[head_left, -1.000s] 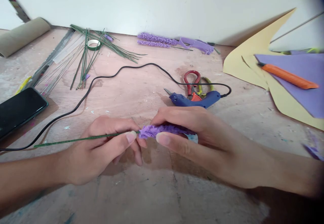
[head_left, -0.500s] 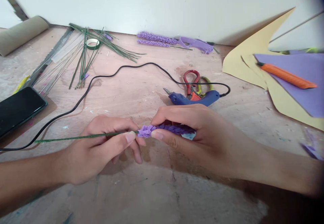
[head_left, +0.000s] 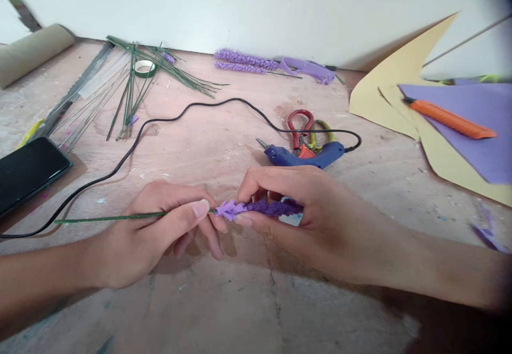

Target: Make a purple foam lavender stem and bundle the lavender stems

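My left hand (head_left: 160,231) pinches a thin green wire stem (head_left: 108,218) between thumb and fingers, just above the wooden table (head_left: 240,300). The stem runs left past my wrist. On the stem's right end sits a purple fringed paper flower spike (head_left: 256,208). My right hand (head_left: 316,215) is curled round that spike, thumb under it and fingers over it. Both hands meet at the middle of the view.
A blue glue gun (head_left: 304,155) with a black cord (head_left: 160,122) lies just beyond my hands, on red and green scissors (head_left: 301,125). A phone (head_left: 28,170) rests at left. Green stems (head_left: 136,85), tape (head_left: 144,67), finished purple spikes (head_left: 244,63), yellow and purple sheets (head_left: 452,130) and an orange cutter (head_left: 450,120) lie farther back.
My right hand has closed tighter round the purple spike and its thumb has slid left along it. My left thumb has shifted slightly on the stem.
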### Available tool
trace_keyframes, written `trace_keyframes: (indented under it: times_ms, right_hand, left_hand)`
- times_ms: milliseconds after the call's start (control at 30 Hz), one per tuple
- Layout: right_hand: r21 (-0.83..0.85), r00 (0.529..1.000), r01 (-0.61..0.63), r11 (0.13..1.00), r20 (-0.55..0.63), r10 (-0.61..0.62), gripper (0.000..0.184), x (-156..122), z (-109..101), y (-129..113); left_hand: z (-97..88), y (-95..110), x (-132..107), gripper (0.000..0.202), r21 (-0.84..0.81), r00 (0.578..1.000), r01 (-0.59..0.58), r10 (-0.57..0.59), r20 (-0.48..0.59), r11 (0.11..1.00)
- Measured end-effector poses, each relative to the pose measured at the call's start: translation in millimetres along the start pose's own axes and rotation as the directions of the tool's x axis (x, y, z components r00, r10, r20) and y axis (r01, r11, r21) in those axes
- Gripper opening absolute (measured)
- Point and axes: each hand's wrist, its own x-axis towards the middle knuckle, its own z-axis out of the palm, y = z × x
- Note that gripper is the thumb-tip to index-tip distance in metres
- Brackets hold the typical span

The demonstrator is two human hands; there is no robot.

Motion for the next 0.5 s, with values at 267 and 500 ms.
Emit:
trace_keyframes:
  times_ms: [267, 500]
  right_hand:
    - [-0.079, 0.985, 0.170, 0.982, 0.028, -0.169, 0.011, -0.3, 0.3, 0.7]
    - [-0.214, 0.964, 0.258, 0.942, -0.008, -0.266, 0.017, -3.7, 5.7, 7.5]
  left_hand:
    - [0.5, 0.5, 1.3, 0.039, -0.031, 0.999, 0.033, -0.035, -0.042, 0.999]
    - [0.0, 2.1, 2.8, 0.035, -0.075, 0.997, 0.067, -0.070, -0.037, 0.995]
